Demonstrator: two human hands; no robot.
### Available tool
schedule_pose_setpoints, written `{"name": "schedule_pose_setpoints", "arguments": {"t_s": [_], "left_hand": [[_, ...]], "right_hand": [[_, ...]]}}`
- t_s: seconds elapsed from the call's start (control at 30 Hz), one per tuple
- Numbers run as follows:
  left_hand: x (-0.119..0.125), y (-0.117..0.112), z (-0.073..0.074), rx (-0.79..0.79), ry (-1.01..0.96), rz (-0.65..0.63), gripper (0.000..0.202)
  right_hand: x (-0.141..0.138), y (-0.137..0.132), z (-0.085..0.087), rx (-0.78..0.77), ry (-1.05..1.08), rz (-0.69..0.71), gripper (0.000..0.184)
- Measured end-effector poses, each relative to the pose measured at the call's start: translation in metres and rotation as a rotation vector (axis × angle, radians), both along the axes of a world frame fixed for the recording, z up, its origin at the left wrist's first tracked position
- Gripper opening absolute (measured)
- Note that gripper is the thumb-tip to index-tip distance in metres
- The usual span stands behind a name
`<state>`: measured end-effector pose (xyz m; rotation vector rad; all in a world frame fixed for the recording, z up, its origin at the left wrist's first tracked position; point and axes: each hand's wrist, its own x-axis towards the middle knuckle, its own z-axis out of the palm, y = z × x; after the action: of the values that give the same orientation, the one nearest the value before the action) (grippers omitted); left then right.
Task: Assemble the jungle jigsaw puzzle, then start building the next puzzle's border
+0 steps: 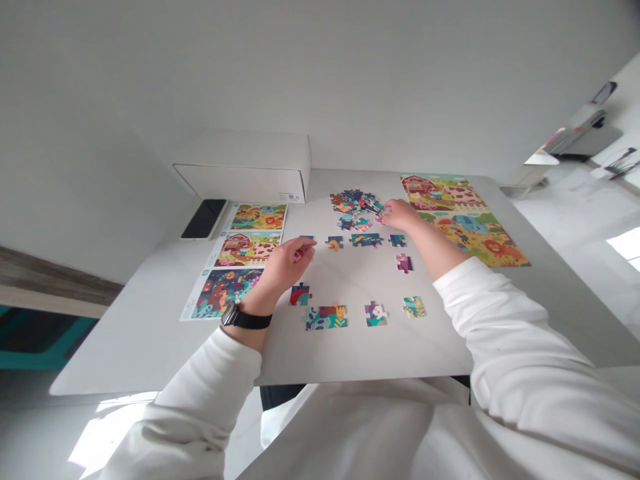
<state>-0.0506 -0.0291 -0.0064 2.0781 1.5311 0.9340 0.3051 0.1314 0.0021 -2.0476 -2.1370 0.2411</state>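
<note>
My left hand (pixel 289 265) is closed, with a small reddish puzzle piece (pixel 299 255) partly showing between the fingers. Just beyond it, another dark piece is mostly hidden by the fingertips. At the right edge of a loose pile of jigsaw pieces (pixel 354 200), my right hand (pixel 401 215) pinches a purple puzzle piece (pixel 379 218). Pieces lie below in a rough rectangular outline: a joined strip (pixel 367 239) on top, a purple piece (pixel 403 263) at right, a red and blue piece (pixel 301 295) at left, and a joined section (pixel 326 318) at the bottom.
A sheet with three printed pictures (pixel 240 250) lies at left, beside a dark-screened phone (pixel 204 219). Behind them a white box (pixel 245 167) stands against the wall. Two finished-looking colourful pictures (pixel 473 233) are at right on the white table (pixel 390 357).
</note>
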Motion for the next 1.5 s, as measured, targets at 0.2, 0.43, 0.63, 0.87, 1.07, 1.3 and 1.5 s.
{"name": "schedule_pose_setpoints", "arguments": {"t_s": [0.2, 0.43, 0.63, 0.87, 1.07, 1.3, 1.5], "left_hand": [[0.000, 0.001, -0.002, -0.014, -0.009, 0.003, 0.032], [0.000, 0.001, -0.005, -0.024, -0.031, -0.014, 0.034], [0.000, 0.001, -0.005, -0.025, -0.038, -0.003, 0.034], [0.002, 0.001, -0.005, -0.027, -0.037, -0.003, 0.034], [0.004, -0.001, -0.003, -0.019, -0.034, -0.016, 0.032], [0.006, -0.002, -0.002, -0.008, -0.046, -0.009, 0.030], [0.017, -0.012, 0.001, 0.007, -0.134, -0.051, 0.030]], "right_hand": [[-0.010, 0.017, -0.004, 0.023, -0.055, -0.053, 0.058], [-0.012, 0.031, 0.005, -0.096, 0.041, -0.075, 0.038], [-0.005, 0.025, 0.009, -0.020, 0.127, -0.032, 0.048], [0.018, 0.015, 0.013, -0.027, 0.335, 0.120, 0.044], [0.043, 0.000, 0.025, 0.015, 0.437, 0.089, 0.045], [0.044, -0.075, 0.036, 0.032, 0.662, 0.276, 0.044], [0.021, -0.156, 0.036, -0.032, 0.913, 0.389, 0.044]]}}
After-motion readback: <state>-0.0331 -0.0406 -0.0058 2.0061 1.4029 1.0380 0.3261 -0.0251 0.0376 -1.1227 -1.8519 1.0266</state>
